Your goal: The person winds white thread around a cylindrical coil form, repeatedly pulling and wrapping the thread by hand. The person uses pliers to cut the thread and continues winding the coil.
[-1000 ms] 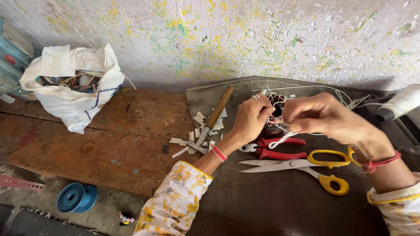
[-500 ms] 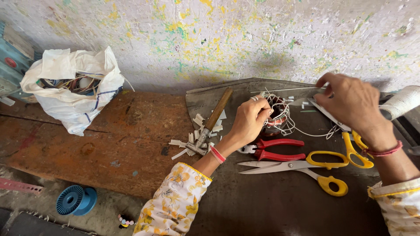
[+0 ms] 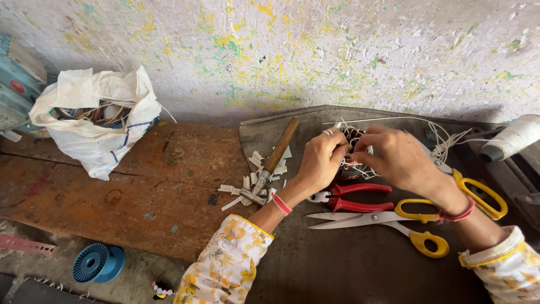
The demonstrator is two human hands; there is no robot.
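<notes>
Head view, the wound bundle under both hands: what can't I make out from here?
- Wound bundle: mostly hidden by the left hand and right hand; its shape is unclear.
- Fingers: tips overlap the white string, so the exact grip is hidden.
- Second yellow scissors: blades hidden behind the right wrist.
- White spool: cut off by the right edge.
- White bag: contents too tangled to tell.

Soft, even daylight; no glare. Wall point(image 3: 281, 50) bright, a dim shadow band along its foot at the bench's point(image 3: 129, 191) far edge. Focus sharp mid-frame; wide-lens bending at the corners, lower edge dimmer.
</notes>
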